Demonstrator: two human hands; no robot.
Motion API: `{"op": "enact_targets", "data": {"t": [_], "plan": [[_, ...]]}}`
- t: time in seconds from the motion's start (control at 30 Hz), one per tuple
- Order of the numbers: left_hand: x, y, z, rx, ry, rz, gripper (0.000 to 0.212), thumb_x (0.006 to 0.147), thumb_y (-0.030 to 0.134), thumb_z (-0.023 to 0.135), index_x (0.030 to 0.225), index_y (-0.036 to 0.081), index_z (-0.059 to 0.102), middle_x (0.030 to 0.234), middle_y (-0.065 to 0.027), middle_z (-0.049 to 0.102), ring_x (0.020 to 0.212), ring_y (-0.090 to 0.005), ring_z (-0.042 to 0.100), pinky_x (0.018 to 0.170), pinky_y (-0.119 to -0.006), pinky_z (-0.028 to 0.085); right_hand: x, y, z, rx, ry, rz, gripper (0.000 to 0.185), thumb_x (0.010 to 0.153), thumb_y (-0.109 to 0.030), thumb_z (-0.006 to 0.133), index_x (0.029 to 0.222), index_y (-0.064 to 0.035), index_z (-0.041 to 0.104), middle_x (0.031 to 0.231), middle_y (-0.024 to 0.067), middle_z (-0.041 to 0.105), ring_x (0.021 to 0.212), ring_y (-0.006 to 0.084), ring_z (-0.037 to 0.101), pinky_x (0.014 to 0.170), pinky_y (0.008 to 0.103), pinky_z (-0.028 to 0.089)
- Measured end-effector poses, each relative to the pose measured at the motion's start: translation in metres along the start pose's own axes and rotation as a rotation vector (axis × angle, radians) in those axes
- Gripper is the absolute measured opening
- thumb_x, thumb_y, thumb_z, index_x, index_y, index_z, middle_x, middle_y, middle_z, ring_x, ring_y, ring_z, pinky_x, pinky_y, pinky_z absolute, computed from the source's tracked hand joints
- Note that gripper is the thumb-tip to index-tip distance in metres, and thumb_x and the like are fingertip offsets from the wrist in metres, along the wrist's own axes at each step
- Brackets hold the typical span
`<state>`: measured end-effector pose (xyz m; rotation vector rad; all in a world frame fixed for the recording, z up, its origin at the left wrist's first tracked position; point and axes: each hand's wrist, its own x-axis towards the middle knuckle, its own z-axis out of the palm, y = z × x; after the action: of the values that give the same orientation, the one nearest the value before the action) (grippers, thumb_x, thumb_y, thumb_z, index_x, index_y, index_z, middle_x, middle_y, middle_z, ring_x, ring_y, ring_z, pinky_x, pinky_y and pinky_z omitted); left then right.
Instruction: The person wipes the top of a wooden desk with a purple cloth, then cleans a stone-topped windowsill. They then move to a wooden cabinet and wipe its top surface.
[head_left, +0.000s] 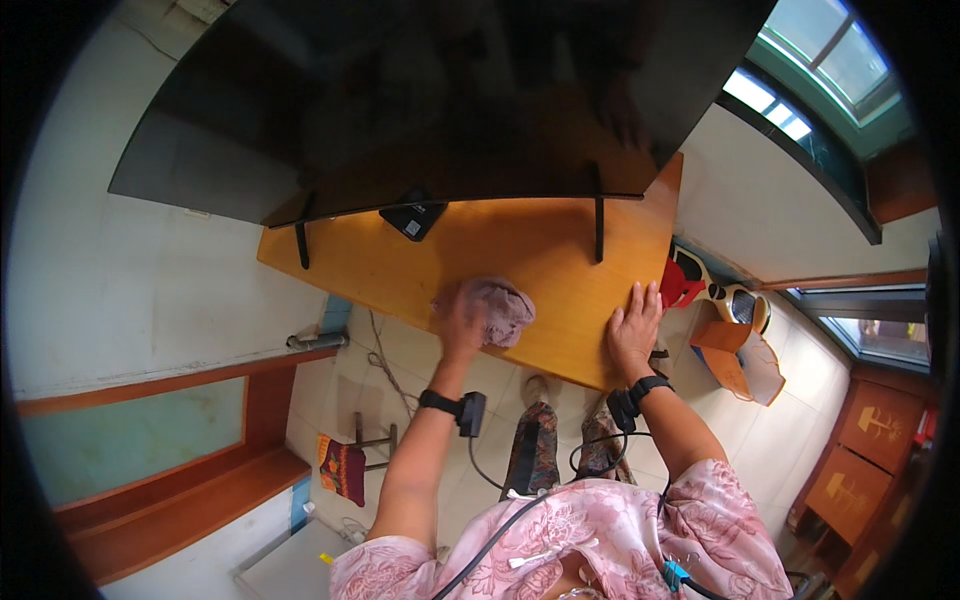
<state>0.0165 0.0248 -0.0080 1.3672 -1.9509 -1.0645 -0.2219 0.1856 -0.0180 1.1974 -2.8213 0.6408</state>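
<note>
A crumpled mauve cloth (508, 311) lies on a yellow-brown wooden table (555, 289) near its front edge. My left hand (463, 319), somewhat blurred, rests on the cloth's left part; whether its fingers grip the fabric cannot be made out. Flat on the tabletop by the right edge is my right hand (636, 326), fingers spread and holding nothing. Behind both hands a large black television (420, 105) stands on two thin legs. A small black box (414, 217) with a printed label sits partly under the screen.
Right of the table, a red cloth item (681, 281) lies by a white hoverboard (739, 307) and an open orange paper bag (739, 364). A low stool (379, 446) and a patterned cushion (341, 470) are at lower left. A cord (382, 360) trails on the floor.
</note>
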Motion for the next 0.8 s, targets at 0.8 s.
{"op": "enact_targets", "data": {"t": [0.8], "plan": [[-0.042, 0.073, 0.095, 0.811, -0.124, 0.33, 0.06, 0.071, 0.032, 0.058, 0.125, 0.011, 0.043, 0.13, -0.0142, 0.039, 0.124, -0.0371, 0.029, 0.102, -0.053, 0.017, -0.004, 0.022, 0.006, 0.367, -0.036, 0.033, 0.042, 0.087, -0.021, 0.044, 0.126, -0.0073, 0.041, 0.137, 0.0183, 0.029, 0.125, 0.0347, 0.028, 0.101, 0.041, 0.027]]}}
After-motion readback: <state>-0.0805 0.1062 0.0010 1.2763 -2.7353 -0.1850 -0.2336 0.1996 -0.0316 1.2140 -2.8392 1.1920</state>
